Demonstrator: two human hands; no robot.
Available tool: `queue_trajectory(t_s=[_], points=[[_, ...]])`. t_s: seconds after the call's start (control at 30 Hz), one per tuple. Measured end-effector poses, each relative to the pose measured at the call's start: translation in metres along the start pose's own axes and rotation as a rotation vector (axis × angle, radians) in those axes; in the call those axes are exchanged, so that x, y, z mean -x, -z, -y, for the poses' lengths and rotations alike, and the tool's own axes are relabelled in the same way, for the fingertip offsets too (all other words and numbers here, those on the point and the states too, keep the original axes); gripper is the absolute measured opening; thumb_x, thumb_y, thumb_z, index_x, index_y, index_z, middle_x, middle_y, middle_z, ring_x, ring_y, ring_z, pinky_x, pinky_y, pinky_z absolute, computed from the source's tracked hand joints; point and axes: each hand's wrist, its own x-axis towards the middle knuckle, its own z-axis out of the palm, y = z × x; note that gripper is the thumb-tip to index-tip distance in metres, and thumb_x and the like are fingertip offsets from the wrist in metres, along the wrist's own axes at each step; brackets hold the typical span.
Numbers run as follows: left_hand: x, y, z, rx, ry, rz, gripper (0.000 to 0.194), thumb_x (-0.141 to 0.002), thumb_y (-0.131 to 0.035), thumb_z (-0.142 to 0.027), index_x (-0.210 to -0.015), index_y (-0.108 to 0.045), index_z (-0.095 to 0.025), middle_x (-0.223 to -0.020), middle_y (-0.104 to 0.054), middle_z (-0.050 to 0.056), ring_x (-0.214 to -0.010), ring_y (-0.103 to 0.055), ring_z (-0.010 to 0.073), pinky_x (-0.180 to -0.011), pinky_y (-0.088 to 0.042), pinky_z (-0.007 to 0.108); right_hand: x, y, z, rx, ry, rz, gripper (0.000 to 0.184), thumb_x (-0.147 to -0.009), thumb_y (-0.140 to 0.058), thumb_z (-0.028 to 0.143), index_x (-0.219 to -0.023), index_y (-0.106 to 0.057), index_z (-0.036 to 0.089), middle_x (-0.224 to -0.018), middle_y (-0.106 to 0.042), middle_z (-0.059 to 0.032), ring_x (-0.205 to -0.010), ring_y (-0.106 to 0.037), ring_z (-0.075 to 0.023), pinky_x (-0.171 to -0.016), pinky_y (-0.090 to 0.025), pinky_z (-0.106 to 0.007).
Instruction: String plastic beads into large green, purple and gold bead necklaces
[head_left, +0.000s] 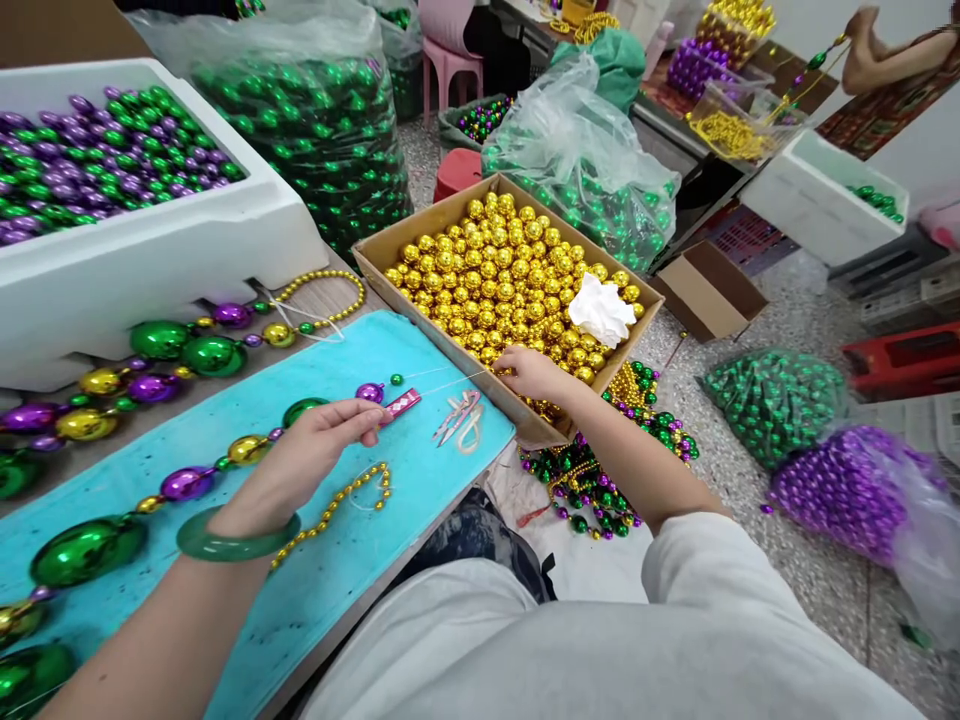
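My left hand (300, 455), with a green bangle at the wrist, pinches a small pink-red tag (402, 404) with white marks, above a blue-covered table (405, 545). Beside it run a purple bead (370, 392), a small green bead (397, 380) and a strand of large green, gold and purple beads (187, 484). A thin white string (454, 382) stretches to my right hand (534, 375). Its fingers are closed on the string at the near edge of a cardboard box (442, 360) of gold beads (502, 265); whether they also hold a bead is hidden.
Pink-handled thread snips (457, 415) and a short gold bead chain (322, 515) lie on the table. A white foam box (270, 215) stands left. Finished bead strands (592, 490) hang below the gold box. Bead bags (840, 490) sit on the floor; another person's hand (862, 55) is far right.
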Motion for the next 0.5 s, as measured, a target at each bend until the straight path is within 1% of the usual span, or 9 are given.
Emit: queue_trajectory(t_s=[0.07,0.17,0.23,0.3,0.33,0.4,0.47,0.5], points=[[0.001,0.0,0.002,-0.016,-0.003,-0.013,0.041,-0.065,-0.068,-0.062,-0.056,-0.061,-0.022,-0.064,-0.061,0.002,-0.078,-0.057,0.0211,-0.082,-0.047,0.03,0.002,0.005,0.001,-0.088,0.019,-0.005,0.02,-0.083,-0.057,0.018,-0.097,-0.071,0.013,-0.104,-0.065,-0.0088,-0.095,-0.059,-0.0178,-0.088,-0.044,-0.032],[0.001,-0.001,0.006,-0.054,-0.02,-0.034,0.041,-0.066,-0.066,-0.062,-0.057,-0.062,-0.022,-0.064,-0.062,0.002,-0.075,-0.057,0.0214,-0.078,-0.048,0.031,0.005,0.013,0.001,-0.359,-0.07,0.026,0.017,-0.079,-0.053,0.014,-0.092,-0.065,0.012,-0.088,-0.066,-0.0044,-0.08,-0.058,-0.0139,-0.079,-0.045,-0.029],[0.0,-0.002,0.009,-0.096,-0.033,-0.036,0.041,-0.068,-0.065,-0.061,-0.058,-0.061,-0.022,-0.065,-0.063,0.002,-0.074,-0.057,0.0211,-0.072,-0.048,0.03,0.007,0.019,0.002,-0.574,-0.141,0.057,0.014,-0.078,-0.048,0.014,-0.086,-0.06,0.013,-0.073,-0.062,-0.0002,-0.067,-0.056,-0.0116,-0.069,-0.045,-0.027],[-0.001,-0.003,0.014,-0.147,-0.037,-0.026,0.039,-0.07,-0.062,-0.059,-0.059,-0.062,-0.022,-0.063,-0.062,0.002,-0.069,-0.056,0.02,-0.065,-0.046,0.028,0.01,0.025,0.004,-0.717,-0.153,0.062,0.009,-0.078,-0.046,0.016,-0.078,-0.055,0.015,-0.061,-0.055,0.003,-0.059,-0.054,-0.0105,-0.063,-0.042,-0.025],[-0.002,-0.004,0.017,-0.177,-0.036,-0.012,0.038,-0.071,-0.061,-0.058,-0.061,-0.064,-0.022,-0.061,-0.062,0.001,-0.065,-0.056,0.0194,-0.062,-0.045,0.027,0.011,0.028,0.006,-0.744,-0.139,0.05,0.008,-0.079,-0.047,0.019,-0.074,-0.053,0.015,-0.057,-0.052,0.004,-0.057,-0.052,-0.0102,-0.062,-0.041,-0.025],[-0.003,-0.007,0.024,-0.266,-0.035,0.037,0.035,-0.074,-0.056,-0.055,-0.065,-0.066,-0.022,-0.059,-0.063,0.001,-0.061,-0.057,0.0194,-0.058,-0.044,0.027,0.016,0.035,0.012,-0.714,-0.088,0.007,0.011,-0.079,-0.051,0.025,-0.071,-0.052,0.016,-0.057,-0.049,0.0044,-0.056,-0.05,-0.0093,-0.059,-0.039,-0.024],[-0.002,-0.014,0.028,-0.396,-0.072,0.078,0.032,-0.076,-0.054,-0.05,-0.07,-0.07,-0.023,-0.064,-0.068,0.003,-0.064,-0.061,0.0218,-0.061,-0.045,0.029,0.021,0.043,0.021,-0.625,-0.018,-0.031,0.012,-0.078,-0.053,0.027,-0.073,-0.055,0.016,-0.062,-0.052,0.0034,-0.058,-0.047,-0.0084,-0.058,-0.036,-0.023],[-0.002,-0.018,0.028,-0.456,-0.108,0.07,0.03,-0.077,-0.054,-0.048,-0.073,-0.071,-0.023,-0.072,-0.072,0.005,-0.071,-0.064,0.024,-0.066,-0.047,0.03,0.024,0.047,0.028,-0.577,0.019,-0.041,0.012,-0.078,-0.053,0.026,-0.075,-0.058,0.016,-0.066,-0.054,0.0028,-0.06,-0.046,-0.0081,-0.058,-0.035,-0.023]])
